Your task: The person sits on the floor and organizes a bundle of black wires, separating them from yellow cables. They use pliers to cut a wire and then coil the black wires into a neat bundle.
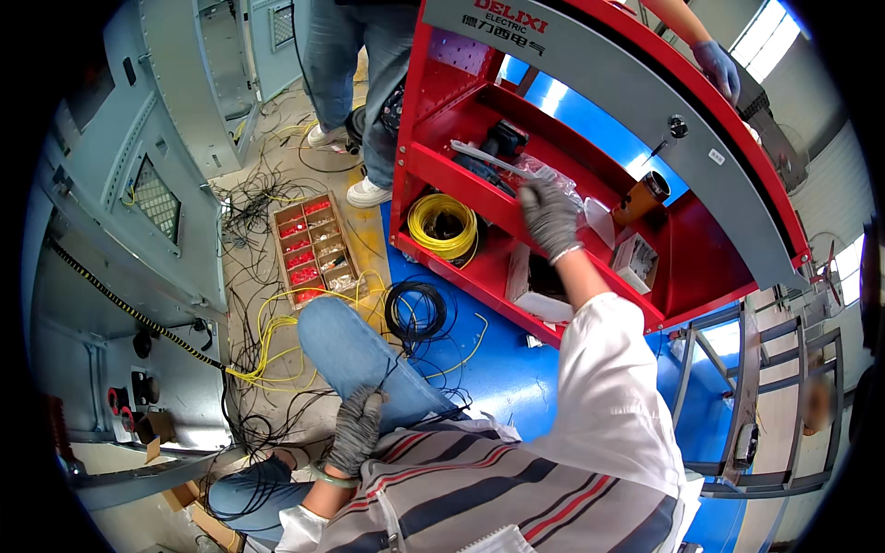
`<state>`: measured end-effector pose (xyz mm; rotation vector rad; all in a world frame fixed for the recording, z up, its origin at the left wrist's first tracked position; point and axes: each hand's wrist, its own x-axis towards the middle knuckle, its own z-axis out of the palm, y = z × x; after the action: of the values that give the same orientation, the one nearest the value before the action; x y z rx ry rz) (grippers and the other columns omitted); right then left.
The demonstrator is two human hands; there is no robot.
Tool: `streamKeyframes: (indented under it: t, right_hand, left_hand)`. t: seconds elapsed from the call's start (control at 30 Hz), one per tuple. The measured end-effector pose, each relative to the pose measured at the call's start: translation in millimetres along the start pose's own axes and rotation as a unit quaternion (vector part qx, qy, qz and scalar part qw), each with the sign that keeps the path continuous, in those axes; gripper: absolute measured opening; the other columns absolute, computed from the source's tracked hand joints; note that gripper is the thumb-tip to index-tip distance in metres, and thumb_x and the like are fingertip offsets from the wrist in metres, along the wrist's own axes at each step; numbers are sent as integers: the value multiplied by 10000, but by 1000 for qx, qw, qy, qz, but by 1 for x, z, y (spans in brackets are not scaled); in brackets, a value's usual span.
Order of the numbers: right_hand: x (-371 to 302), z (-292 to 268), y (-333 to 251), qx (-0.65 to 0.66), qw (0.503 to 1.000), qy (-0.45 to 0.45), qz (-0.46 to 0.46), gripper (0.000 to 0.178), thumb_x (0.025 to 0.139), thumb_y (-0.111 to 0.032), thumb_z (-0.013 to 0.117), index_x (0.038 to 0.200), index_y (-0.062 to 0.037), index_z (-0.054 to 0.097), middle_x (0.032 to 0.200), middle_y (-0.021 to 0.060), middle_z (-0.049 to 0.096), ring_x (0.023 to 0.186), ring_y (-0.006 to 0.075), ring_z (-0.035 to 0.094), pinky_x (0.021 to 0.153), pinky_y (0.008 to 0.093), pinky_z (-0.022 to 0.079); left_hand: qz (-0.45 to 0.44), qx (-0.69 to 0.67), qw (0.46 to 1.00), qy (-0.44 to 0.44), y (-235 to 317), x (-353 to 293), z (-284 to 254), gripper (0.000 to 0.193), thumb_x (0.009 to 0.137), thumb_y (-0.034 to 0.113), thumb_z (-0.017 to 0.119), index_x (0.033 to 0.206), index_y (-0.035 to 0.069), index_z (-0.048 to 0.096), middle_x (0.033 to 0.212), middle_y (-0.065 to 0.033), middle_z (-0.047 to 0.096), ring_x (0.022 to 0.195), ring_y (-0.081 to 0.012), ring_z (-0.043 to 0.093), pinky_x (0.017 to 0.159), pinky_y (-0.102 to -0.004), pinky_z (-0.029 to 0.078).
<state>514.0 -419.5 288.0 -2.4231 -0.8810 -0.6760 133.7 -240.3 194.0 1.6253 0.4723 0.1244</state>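
Observation:
My right hand (550,219), in a grey knit glove, reaches onto the middle shelf of a red tool cart (530,214). Its fingertips meet the near end of a long white strip (487,157) and lie beside clear plastic bags (544,171); how they are closed is hidden. Resting by my thigh, my left hand (355,431), gloved alike, is curled closed at a thin black wire (385,372). More black wires (267,479) drape over my lower leg. A cordless power tool (502,140), a brown cylindrical container (643,196) and a white box (634,262) share the shelf.
Yellow wire coil (442,226) sits on the cart's lower shelf. On the floor are a black coil (414,311), a divided wooden box (318,249) of small parts and tangled wires. Grey cabinets (138,184) stand left. Another person's legs (364,83) and gloved hand (717,69) are beyond.

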Motion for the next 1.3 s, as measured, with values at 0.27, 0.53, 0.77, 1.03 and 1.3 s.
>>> streamKeyframes:
  t: [0.27, 0.53, 0.77, 1.03, 1.3]
  right_hand:
    - [16, 12, 126, -221, 875, -396, 170, 488, 810, -434, 432, 1075, -44, 557, 1073, 226, 551, 1001, 345, 535, 872, 410, 405]
    - [22, -31, 51, -270, 909, -301, 102, 347, 857, -291, 359, 1033, -80, 571, 996, 215, 577, 904, 342, 572, 798, 445, 441]
    - [-83, -40, -45, 320, 919, -38, 227, 330, 815, -204, 558, 1099, -37, 542, 786, 110, 603, 666, 199, 591, 583, 297, 468]
    - [-179, 10, -118, 640, 334, -575, 386, 751, 705, -142, 637, 1334, 1, 254, 992, 135, 558, 908, 220, 569, 796, 347, 479]
    - [-202, 24, -134, 627, 301, -603, 392, 537, 714, -128, 673, 1189, -3, 456, 1107, 110, 541, 1036, 190, 517, 913, 334, 399]
  left_hand:
    - [-45, 33, 998, -4, 3, 2, 5, 191, 869, 127, 434, 865, 10, 586, 792, -122, 604, 755, -251, 567, 732, -325, 439]
    - [41, 55, 996, 62, -13, 5, 9, 152, 862, 127, 493, 910, 6, 572, 829, -141, 613, 766, -258, 581, 698, -323, 452]
    - [25, 20, 997, 72, -9, 4, -4, 199, 883, 119, 434, 975, -6, 559, 839, -89, 596, 754, -159, 519, 727, -273, 426]
    - [-44, -65, 997, 20, -11, 7, -13, 288, 881, 102, 430, 1132, 6, 533, 1007, -69, 598, 797, -77, 488, 725, -210, 418]
    - [148, 143, 979, 6, -2, 15, -25, 291, 861, 25, 433, 1139, -2, 512, 1025, -124, 599, 843, -152, 563, 762, -242, 442]
